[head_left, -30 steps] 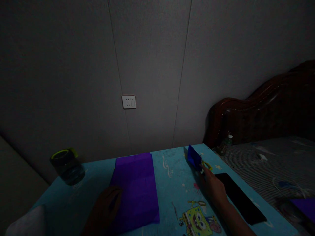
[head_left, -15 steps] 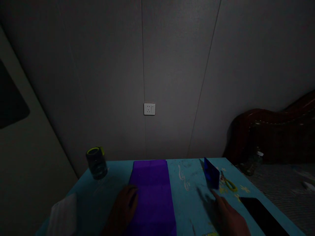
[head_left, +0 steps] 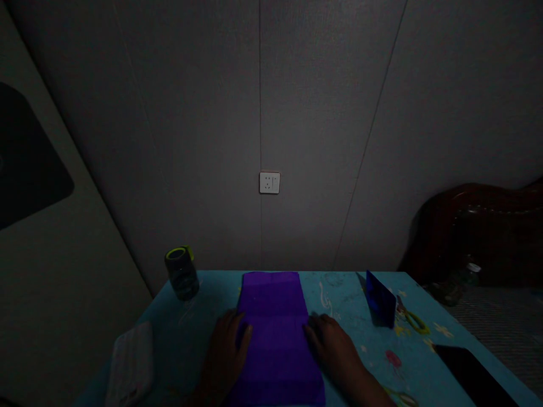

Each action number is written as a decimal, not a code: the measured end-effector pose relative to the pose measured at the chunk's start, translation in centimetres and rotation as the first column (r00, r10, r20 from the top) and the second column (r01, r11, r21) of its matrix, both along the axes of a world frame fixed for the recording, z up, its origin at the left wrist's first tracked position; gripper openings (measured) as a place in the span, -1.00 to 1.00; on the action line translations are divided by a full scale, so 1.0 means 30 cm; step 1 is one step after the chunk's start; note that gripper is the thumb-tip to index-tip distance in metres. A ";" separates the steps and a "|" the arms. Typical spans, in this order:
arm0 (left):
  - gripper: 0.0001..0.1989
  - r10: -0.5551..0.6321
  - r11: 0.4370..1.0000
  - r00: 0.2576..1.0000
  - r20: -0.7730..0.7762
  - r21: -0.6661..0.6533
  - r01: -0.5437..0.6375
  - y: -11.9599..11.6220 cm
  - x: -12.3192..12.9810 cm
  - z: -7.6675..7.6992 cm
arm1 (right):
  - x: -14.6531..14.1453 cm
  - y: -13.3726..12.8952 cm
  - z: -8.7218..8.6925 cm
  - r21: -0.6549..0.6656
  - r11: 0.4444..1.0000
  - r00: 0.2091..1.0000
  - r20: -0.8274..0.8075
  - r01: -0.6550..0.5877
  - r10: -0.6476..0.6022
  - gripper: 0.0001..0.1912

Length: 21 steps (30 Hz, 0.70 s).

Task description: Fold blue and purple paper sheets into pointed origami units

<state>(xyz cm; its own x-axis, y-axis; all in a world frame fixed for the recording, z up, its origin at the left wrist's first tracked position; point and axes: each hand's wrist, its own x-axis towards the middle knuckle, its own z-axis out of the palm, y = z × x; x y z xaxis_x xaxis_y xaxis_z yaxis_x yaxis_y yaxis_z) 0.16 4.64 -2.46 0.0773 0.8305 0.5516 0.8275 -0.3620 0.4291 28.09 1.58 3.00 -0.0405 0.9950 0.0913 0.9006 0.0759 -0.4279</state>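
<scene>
Here, your left hand [head_left: 224, 350] lies loosely open on the left edge of the creased purple rectangular sheet [head_left: 275, 339], gripping nothing visible. Your right hand [head_left: 333, 345], fingers half-curled, touches its right edge, on the blue patterned tabletop [head_left: 352, 305].

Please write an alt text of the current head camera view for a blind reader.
Two bare hands, left and right, touch the side edges of a creased purple sheet on a blue patterned table; bottle left, scissors right.

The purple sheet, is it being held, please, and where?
Left hand and right hand touch the purple sheet at its side edges; gripping cannot be told.
</scene>
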 end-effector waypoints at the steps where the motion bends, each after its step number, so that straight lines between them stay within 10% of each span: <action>1: -0.64 -0.008 1.000 1.000 0.029 -0.003 0.008 -0.003 0.001 0.010 | -0.009 0.005 -0.004 0.003 1.000 1.000 -0.020 0.012 -0.012 -0.63; 7: -0.65 -0.007 0.998 0.992 0.125 -0.060 0.015 -0.021 0.009 0.061 | 0.000 -0.006 -0.072 0.044 0.992 0.962 -0.253 0.116 -0.102 -0.57; 21: -0.67 -0.076 0.989 0.980 -0.186 -0.141 0.050 -0.050 0.023 0.025 | 0.048 -0.010 -0.062 0.015 0.990 0.775 -0.625 0.139 -0.099 -0.55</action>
